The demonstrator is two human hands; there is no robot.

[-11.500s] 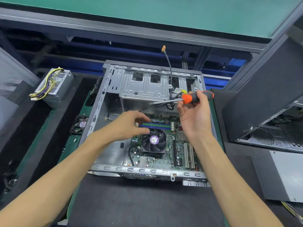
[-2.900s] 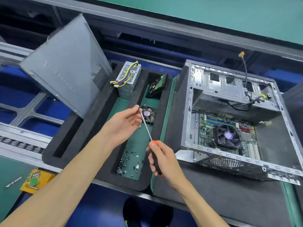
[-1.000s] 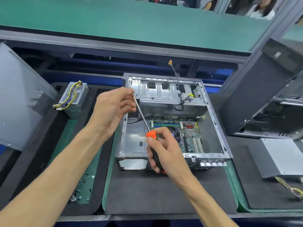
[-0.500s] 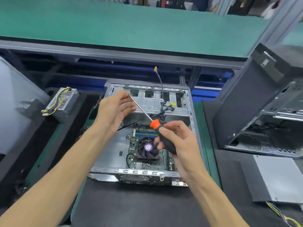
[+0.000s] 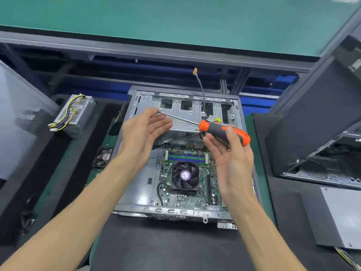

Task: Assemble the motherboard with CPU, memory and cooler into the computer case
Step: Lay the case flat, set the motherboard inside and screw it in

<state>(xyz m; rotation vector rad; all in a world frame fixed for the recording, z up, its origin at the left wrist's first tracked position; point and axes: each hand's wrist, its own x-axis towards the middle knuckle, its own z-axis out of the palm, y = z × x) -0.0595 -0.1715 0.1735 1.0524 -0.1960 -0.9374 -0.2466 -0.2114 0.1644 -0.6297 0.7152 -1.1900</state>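
The open computer case (image 5: 136,192) lies on its side on a black mat. Inside it sits the green motherboard (image 5: 203,184) with the black cooler fan (image 5: 185,176) and the blue and green memory sticks (image 5: 186,158). My right hand (image 5: 232,165) grips the orange and black handle of a screwdriver (image 5: 214,130), held almost level above the drive cage. A small screw sits at the shaft's tip. My left hand (image 5: 142,137) hovers by that tip with relaxed fingers, holding nothing.
A power supply (image 5: 75,116) with yellow wires and a small fan (image 5: 104,156) lie in the foam tray at the left. A grey side panel (image 5: 17,124) leans at far left. Another case (image 5: 322,124) and a grey panel (image 5: 341,218) stand at the right.
My left hand has let go of the screwdriver tip and opened. My right hand has swung the screwdriver up and to the right, so it lies nearly level over the drive cage.
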